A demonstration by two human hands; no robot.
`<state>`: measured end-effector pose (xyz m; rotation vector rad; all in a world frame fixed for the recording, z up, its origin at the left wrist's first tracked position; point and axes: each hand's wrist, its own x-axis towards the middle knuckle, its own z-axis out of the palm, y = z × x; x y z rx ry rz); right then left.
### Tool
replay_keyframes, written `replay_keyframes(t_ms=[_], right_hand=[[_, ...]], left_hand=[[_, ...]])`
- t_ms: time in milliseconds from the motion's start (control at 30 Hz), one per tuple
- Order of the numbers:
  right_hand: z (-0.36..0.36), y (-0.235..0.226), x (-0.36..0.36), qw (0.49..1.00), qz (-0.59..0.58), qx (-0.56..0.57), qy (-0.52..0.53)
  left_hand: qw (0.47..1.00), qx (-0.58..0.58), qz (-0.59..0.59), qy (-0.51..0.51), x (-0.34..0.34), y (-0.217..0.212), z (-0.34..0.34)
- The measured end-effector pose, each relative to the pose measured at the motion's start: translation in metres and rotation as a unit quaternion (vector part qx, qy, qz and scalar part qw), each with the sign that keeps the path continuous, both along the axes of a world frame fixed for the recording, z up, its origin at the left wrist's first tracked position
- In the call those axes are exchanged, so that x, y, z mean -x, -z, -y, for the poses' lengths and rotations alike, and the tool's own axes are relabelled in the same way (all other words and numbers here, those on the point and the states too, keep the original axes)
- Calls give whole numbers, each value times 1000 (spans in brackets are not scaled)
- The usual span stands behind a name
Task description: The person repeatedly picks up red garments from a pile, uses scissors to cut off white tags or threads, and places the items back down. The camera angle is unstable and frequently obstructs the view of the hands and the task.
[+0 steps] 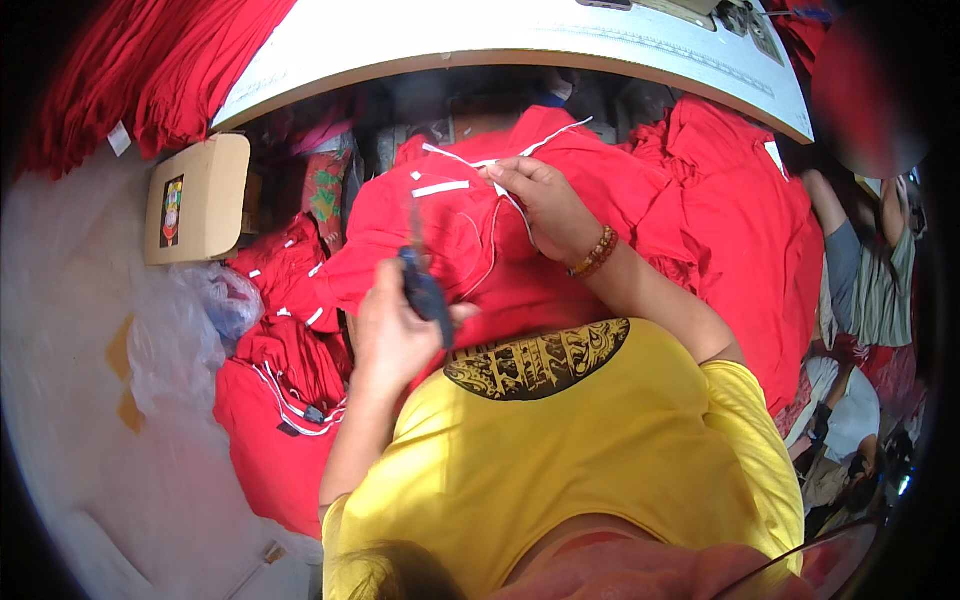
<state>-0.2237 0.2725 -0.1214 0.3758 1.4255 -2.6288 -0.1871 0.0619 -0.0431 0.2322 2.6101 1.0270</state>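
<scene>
A red garment point(420, 240) with white trim is spread across my lap, just under the table edge. My right hand point(548, 205) pinches the garment's white trim point(455, 155) between thumb and fingers, and a thin white cord point(494, 240) hangs from there in a loop. Left of it, my left hand point(385, 325) is closed round dark-handled scissors point(424, 290). Their narrow blade points away from me over the red cloth, blurred by motion. The tips appear apart from the trim in my right hand.
Ahead is a white table point(400, 40) with ruler markings. Red garments point(180, 60) hang over its left end. More red cloth lies at my right point(750, 230) and lower left point(270, 430). A cardboard box point(200, 200) and clear plastic bag point(170, 340) sit left. Another person's clothed legs point(870, 280) show far right.
</scene>
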Motion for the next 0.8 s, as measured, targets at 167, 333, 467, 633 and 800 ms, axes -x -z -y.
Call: replay_keyframes(t_ms=[167,333,467,633,800], right_hand=[[-8,0,7,993,9,44,-108],[-26,-2,3,916,-173,-232,-280],[-19,24,11,750,-314,-525,-252],[-1,-17,36,832,-318,-344,-297],[32,-24,24,581,-325,-581,-468]], left_hand=[[983,80,-149,66,-7,51,-7],[971,-186,81,-126,6,24,27],[909,-373,6,-186,13,-20,68],[886,-413,-92,-190,7,-60,99],[834,-506,-62,-211,14,-61,90]])
